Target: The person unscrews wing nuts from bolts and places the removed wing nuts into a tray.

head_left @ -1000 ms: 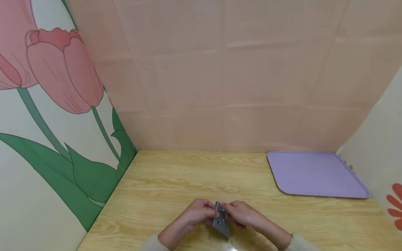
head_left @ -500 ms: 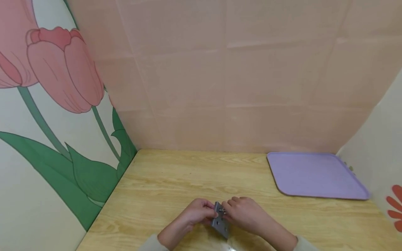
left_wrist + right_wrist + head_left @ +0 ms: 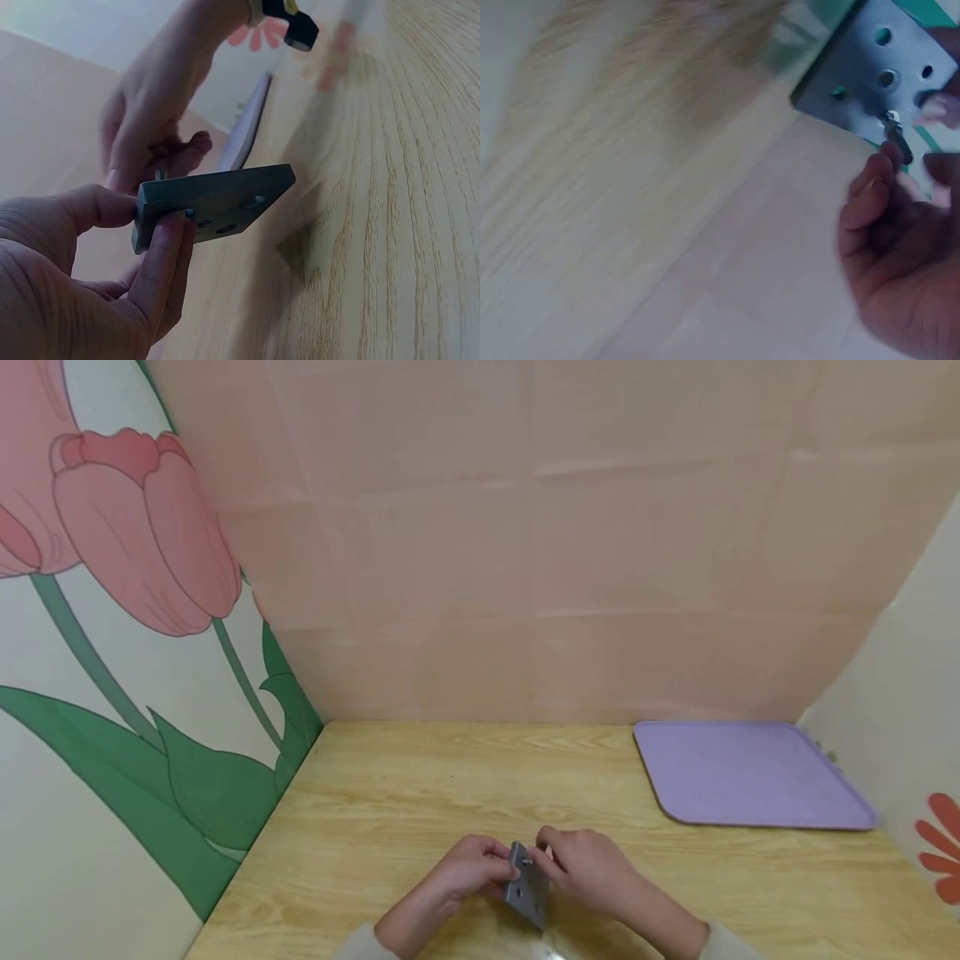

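Note:
My left hand (image 3: 468, 867) pinches a grey metal plate (image 3: 528, 897) by its edge, thumb on one face and fingers on the other. In the right wrist view the square plate (image 3: 861, 64) shows several round holes. A small bolt (image 3: 898, 141) sticks out of its face near the edge that the left hand holds. My right hand (image 3: 592, 870) is at the bolt's free end with bent fingers, thumb and forefinger parted, and a fingertip (image 3: 890, 150) right at the bolt. In the left wrist view the plate (image 3: 176, 193) is tilted above the wood surface, its bolt end pointing toward the right hand.
A purple tray (image 3: 750, 777) lies at the back right of the wood-grain table (image 3: 420, 777). Behind the table rises a creased pink backdrop (image 3: 637, 568). On the left is a wall panel with painted tulips (image 3: 142, 535), on the right a pale wall (image 3: 892, 693).
My right hand first closed in over the bolt, then its thumb and forefinger parted, leaving the bolt more exposed. The left hand and plate stay almost where they were.

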The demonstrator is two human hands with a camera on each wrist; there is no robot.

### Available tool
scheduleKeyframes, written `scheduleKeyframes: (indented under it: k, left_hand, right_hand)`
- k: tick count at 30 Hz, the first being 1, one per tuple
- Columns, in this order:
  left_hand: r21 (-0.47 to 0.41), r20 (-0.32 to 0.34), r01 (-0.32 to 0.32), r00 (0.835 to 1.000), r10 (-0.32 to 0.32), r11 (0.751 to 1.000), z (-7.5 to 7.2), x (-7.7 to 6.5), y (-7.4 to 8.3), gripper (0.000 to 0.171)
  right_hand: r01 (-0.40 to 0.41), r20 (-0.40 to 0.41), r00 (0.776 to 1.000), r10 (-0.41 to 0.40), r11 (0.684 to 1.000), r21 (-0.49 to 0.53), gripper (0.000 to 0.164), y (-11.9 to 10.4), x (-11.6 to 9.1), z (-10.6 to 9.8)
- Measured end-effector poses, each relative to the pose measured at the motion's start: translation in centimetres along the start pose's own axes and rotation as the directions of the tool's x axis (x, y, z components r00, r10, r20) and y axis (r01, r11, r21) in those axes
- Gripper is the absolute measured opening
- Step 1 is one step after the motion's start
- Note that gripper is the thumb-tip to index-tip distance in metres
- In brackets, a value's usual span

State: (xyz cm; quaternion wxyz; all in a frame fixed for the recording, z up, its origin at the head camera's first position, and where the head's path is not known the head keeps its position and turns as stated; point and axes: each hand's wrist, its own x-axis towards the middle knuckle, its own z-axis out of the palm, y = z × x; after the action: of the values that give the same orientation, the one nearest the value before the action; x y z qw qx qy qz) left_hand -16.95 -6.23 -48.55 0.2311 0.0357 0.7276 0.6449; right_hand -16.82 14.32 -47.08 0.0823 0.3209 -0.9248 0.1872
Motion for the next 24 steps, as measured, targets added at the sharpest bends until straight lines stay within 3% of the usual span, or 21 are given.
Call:
scheduleKeyframes:
  k: [1,3,8,10,12,17,24]
  left_hand:
    - [0.002,-0.003,0.005,1.000,-0.005,1.000,0.02,-0.02,0.02,0.020]
    - [0.004,-0.008,0.013,1.000,-0.013,1.000,0.08,-0.06,0.04,0.020]
    - [0.008,-0.018,0.026,1.000,-0.026,1.000,0.18,-0.13,0.01,0.021]
    - [0.010,-0.018,0.023,1.000,-0.022,1.000,0.21,-0.17,-0.04,0.021]
    - [0.010,-0.017,0.014,1.000,-0.014,1.000,0.25,-0.22,-0.01,0.021]
    - [0.004,-0.015,-0.004,1.000,0.004,1.000,0.37,-0.28,0.19,0.021]
    - [0.013,-0.021,-0.010,1.000,0.010,1.000,0.62,-0.20,0.11,0.021]
  right_hand:
    - [-0.082,0.050,0.996,0.078,0.992,0.094,0.035,-0.03,0.06,-0.17]
    - [-0.241,0.164,0.965,0.203,0.935,0.261,0.047,0.03,0.16,-0.44]
    - [-0.512,0.405,0.851,0.334,0.698,0.501,0.065,0.20,0.07,-0.55]
    - [-0.557,0.446,0.824,0.349,0.640,0.529,0.067,0.17,-0.03,-0.44]
    - [-0.578,0.468,0.811,0.351,0.606,0.547,0.067,0.15,-0.13,-0.29]
    - [-0.584,0.491,0.807,0.327,0.566,0.582,0.067,0.08,-0.24,0.07]
    - [-0.579,0.496,0.810,0.312,0.560,0.592,0.066,0.14,-0.30,0.07]
